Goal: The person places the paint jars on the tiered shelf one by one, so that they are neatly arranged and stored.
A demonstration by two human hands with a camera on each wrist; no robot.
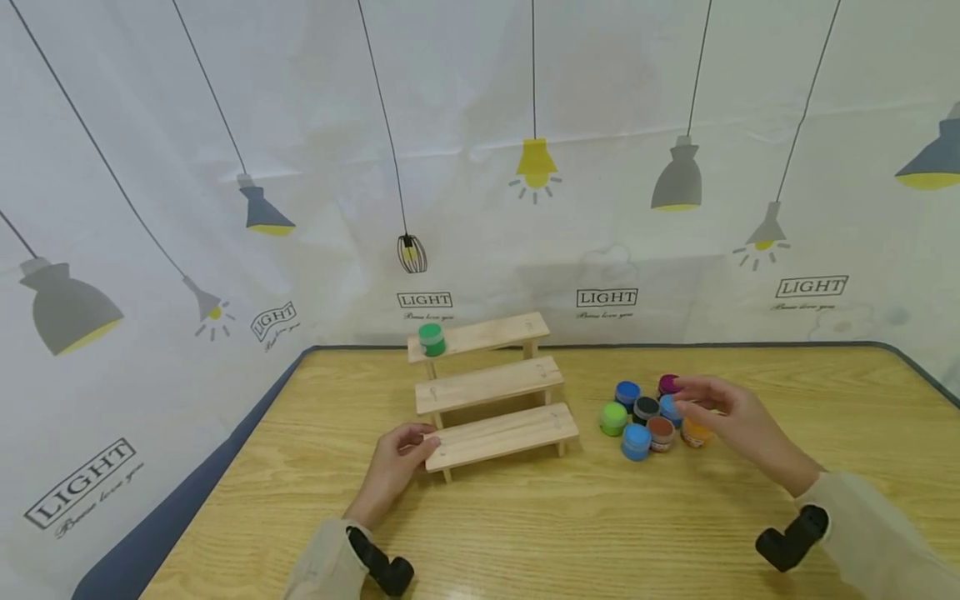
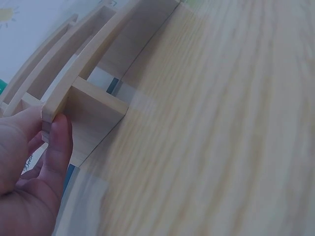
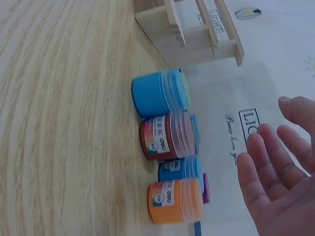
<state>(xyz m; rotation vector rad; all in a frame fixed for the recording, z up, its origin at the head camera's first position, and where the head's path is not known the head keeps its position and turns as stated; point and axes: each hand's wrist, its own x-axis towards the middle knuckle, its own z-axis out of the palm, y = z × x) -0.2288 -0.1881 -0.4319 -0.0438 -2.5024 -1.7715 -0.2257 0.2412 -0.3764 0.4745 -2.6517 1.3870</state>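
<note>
i see, from afar, a table [image 1: 555,533] with a three-step wooden rack [image 1: 495,383] near its back edge. the left hand [image 1: 401,458] pinches the lowest step [image 1: 502,436]; the right hand [image 1: 727,410], fingers loosely spread, holding nothing, is above paint jars [image 1: 646,409] between rack and right edge.

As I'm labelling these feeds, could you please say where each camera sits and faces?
Head: on the head, facing forward and down at the wooden rack and jars; left hand, right hand and sleeves show.
Left wrist: on that wrist, facing the rack's end; the left hand shows.
Right wrist: on that wrist, facing the jars; the right hand shows.
Shared: head and right wrist both show rack and jars.
</note>
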